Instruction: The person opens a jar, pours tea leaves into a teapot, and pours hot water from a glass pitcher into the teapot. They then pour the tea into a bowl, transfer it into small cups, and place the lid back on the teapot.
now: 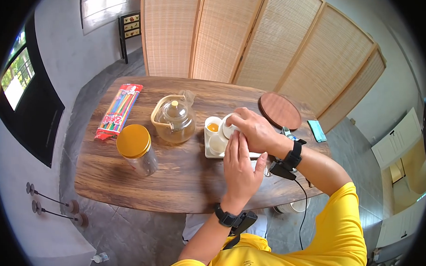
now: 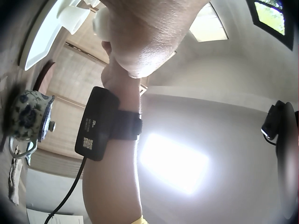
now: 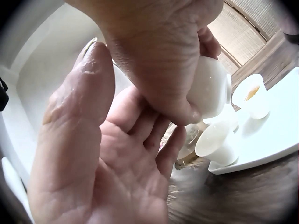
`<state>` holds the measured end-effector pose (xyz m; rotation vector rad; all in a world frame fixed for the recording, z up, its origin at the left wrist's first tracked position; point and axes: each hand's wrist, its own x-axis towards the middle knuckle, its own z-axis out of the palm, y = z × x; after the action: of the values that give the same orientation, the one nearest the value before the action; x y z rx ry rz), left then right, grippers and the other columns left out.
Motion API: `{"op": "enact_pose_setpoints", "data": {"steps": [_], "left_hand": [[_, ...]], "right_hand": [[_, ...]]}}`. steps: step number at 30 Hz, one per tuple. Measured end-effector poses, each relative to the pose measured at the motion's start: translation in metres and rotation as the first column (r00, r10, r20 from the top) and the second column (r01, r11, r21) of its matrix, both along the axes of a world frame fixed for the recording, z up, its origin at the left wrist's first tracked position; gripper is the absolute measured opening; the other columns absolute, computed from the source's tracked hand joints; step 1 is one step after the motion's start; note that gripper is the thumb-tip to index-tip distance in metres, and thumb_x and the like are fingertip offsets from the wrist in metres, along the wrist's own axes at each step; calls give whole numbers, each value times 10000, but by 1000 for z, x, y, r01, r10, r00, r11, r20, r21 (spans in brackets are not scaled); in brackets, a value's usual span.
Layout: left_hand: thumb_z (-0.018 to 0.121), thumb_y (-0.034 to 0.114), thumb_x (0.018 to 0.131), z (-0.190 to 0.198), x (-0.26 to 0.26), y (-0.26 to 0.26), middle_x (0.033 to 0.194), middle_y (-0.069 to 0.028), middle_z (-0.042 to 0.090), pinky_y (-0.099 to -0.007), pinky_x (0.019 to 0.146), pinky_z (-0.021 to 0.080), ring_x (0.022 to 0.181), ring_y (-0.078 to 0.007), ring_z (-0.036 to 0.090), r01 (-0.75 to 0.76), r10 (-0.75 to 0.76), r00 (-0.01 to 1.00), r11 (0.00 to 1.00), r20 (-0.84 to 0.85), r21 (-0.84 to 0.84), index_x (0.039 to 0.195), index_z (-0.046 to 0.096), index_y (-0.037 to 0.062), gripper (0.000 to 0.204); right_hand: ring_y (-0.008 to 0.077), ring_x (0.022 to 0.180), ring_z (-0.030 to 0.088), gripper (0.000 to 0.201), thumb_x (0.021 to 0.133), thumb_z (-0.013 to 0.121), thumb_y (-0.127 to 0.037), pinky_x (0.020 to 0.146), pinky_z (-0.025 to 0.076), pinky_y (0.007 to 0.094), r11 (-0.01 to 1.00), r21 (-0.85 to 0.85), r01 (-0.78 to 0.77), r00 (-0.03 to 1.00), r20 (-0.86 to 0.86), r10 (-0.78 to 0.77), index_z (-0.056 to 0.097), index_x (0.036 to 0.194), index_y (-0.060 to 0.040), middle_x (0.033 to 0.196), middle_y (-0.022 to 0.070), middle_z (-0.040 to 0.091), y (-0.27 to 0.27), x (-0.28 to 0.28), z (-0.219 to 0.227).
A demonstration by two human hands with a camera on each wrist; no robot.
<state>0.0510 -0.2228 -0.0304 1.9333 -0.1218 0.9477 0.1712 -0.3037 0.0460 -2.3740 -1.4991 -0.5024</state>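
In the head view, my right hand (image 1: 257, 131) grips a white vessel (image 1: 228, 127) above the near part of a white tray (image 1: 214, 156). My left hand (image 1: 241, 167) is held with straight fingers, their tips against the right hand and vessel. The right wrist view has the vessel (image 3: 209, 87) between the right hand's (image 3: 154, 51) fingers and thumb, the left palm (image 3: 126, 168) facing it. One white cup (image 3: 252, 96) holds amber liquid; another cup (image 3: 217, 143) stands nearer. The left wrist view catches a flowered teapot (image 2: 30, 114) beside the right forearm.
A glass teapot (image 1: 175, 122), a gold-lidded jar (image 1: 134, 143) and a colourful packet (image 1: 118, 110) stand or lie left of the tray. On the right are a round wooden board (image 1: 280, 111) and a folded teal cloth (image 1: 317, 130). A cable (image 1: 305, 214) hangs from the right wrist.
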Motion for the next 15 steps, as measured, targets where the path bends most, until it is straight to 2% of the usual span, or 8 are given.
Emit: {"op": "enact_pose_setpoints", "data": {"steps": [3, 6, 9, 15], "left_hand": [[676, 338, 1017, -8, -6, 0, 1559, -338, 440, -520, 1173, 389, 1405, -487, 463, 4, -4, 1000, 1000, -8, -15, 1540, 392, -133, 760], [669, 344, 1025, -14, -9, 0, 1559, -336, 439, -513, 1168, 392, 1398, -485, 469, -1, 1, 1000, 1000, -13, -23, 1546, 384, -134, 763], [664, 350, 1032, -19, -11, -1, 1559, -338, 438, -511, 1166, 392, 1399, -484, 468, 5, -5, 1000, 999, -6, -46, 1550, 377, -134, 765], [652, 352, 1043, -24, -14, 1, 1534, -341, 454, -516, 1162, 390, 1400, -489, 465, 26, -25, 1000, 995, 11, -95, 1545, 376, -140, 756]], "right_hand": [[474, 1082, 659, 366, 839, 757, -121, 891, 572, 496, 994, -105, 18, 999, 28, -15, 653, 1190, -130, 1260, 268, 610, 2, -6, 0], [469, 1063, 655, 380, 825, 765, -127, 883, 570, 499, 986, -165, 5, 996, 90, 10, 660, 1189, -144, 1261, 269, 592, 4, -7, -1], [380, 994, 665, 376, 790, 758, -147, 839, 576, 472, 977, -213, 6, 984, 174, 32, 664, 1154, -171, 1235, 231, 583, 8, -9, 0], [340, 1036, 626, 373, 792, 749, -163, 856, 557, 442, 958, -285, -17, 944, 311, 109, 649, 1152, -177, 1215, 197, 564, 15, -13, 5]]}}
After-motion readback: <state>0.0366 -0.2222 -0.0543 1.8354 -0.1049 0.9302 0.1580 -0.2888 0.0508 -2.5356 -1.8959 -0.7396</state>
